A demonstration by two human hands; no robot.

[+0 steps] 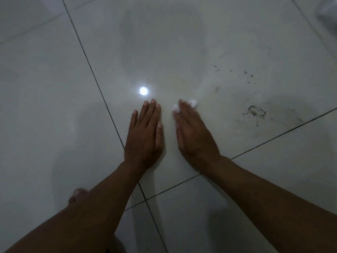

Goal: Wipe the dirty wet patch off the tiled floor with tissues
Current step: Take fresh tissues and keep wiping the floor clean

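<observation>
My right hand [193,132] presses flat on a white tissue [193,102]; only small bits of it show past the fingertips and beside the thumb. The hand is blurred. My left hand [145,132] lies flat on the pale tiled floor [54,88] just left of it, fingers together, holding nothing. A dirty wet patch spreads to the right: dark smeared grime [256,113] and scattered specks [248,74], with a faint yellowish film [182,79] beyond my fingertips.
Dark grout lines [102,95] cross under my wrists. A bright lamp reflection [143,91] shines just beyond my left fingertips. My bare toes [78,194] show at the lower left. Something pale and blurred [328,11] sits at the top right corner.
</observation>
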